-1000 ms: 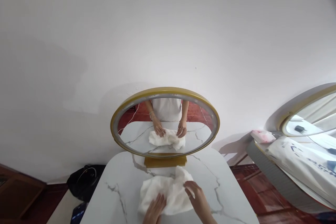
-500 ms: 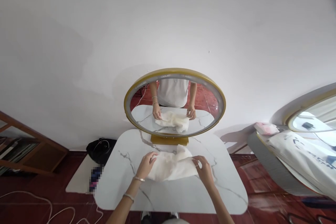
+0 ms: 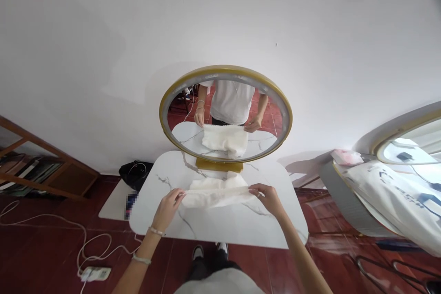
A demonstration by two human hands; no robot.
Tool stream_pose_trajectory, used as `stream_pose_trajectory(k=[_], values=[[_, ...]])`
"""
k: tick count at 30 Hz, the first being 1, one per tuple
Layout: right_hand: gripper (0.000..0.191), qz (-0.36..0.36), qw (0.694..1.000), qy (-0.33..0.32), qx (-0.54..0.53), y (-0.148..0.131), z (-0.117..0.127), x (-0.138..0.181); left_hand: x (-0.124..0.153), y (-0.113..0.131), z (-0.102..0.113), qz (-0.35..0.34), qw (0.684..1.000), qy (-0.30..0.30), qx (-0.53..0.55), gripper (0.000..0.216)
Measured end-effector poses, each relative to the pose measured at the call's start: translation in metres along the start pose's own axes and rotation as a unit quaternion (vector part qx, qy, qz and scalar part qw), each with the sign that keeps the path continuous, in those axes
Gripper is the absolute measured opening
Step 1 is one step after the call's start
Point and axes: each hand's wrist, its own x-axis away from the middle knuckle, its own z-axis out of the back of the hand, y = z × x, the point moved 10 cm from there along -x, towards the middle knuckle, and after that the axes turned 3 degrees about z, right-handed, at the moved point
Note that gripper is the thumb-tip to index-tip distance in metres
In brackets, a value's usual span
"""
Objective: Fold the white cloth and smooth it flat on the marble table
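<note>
A soft white cloth (image 3: 215,197), like a small towel, is stretched between my hands just above the marble-patterned table (image 3: 227,229). My left hand (image 3: 168,207) pinches its near left corner between thumb and fingers. At the near right corner my right hand (image 3: 270,198) pinches it the same way, a ring on one finger. The near edge is pulled straight and lifted, while the far part lies rumpled towards the mirror stand (image 3: 218,165). The round gold-rimmed mirror (image 3: 225,115) reflects both hands and the hanging cloth.
To the right stands another table (image 3: 339,197) bearing white printed fabric (image 3: 396,193), a pink-and-white packet (image 3: 347,157) and a second mirror (image 3: 409,147). A black bag (image 3: 136,174) is left of my table. A power strip (image 3: 96,274) and cables lie on the red floor.
Both hands have drawn the cloth's near edge taut and raised it; before, the cloth lay bunched on the table. The view has tilted down, showing my feet.
</note>
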Motion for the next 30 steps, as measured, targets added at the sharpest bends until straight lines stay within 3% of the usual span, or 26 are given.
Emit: stream_pose_trajectory(k=[8,14,17,21,23,27,30], values=[[0.026,0.006,0.998,0.058,0.012,-0.032,0.026,0.03,0.007,0.017,0.022,-0.021,0.999,-0.026,-0.02,0.034],[0.027,0.018,0.989,0.149,-0.008,-0.055,0.069,0.066,-0.009,0.062,0.059,-0.097,0.993,-0.029,0.063,0.032],[0.026,0.013,0.982,0.184,-0.03,-0.071,0.098,0.092,-0.018,0.093,0.072,-0.112,0.985,-0.093,0.093,0.031],[0.026,-0.006,0.98,0.195,-0.033,-0.092,0.137,0.133,-0.013,0.131,0.068,-0.104,0.959,-0.246,0.096,0.029],[0.026,-0.018,0.983,0.183,-0.027,-0.095,0.155,0.152,-0.008,0.146,0.067,-0.099,0.951,-0.278,0.096,0.028],[0.024,-0.013,0.979,0.205,-0.013,-0.077,0.195,0.166,-0.012,0.168,0.048,-0.087,0.957,-0.267,0.076,0.026],[0.03,-0.049,0.979,0.199,-0.006,-0.032,0.21,0.139,-0.033,0.179,0.011,-0.094,0.975,-0.2,0.026,0.026]])
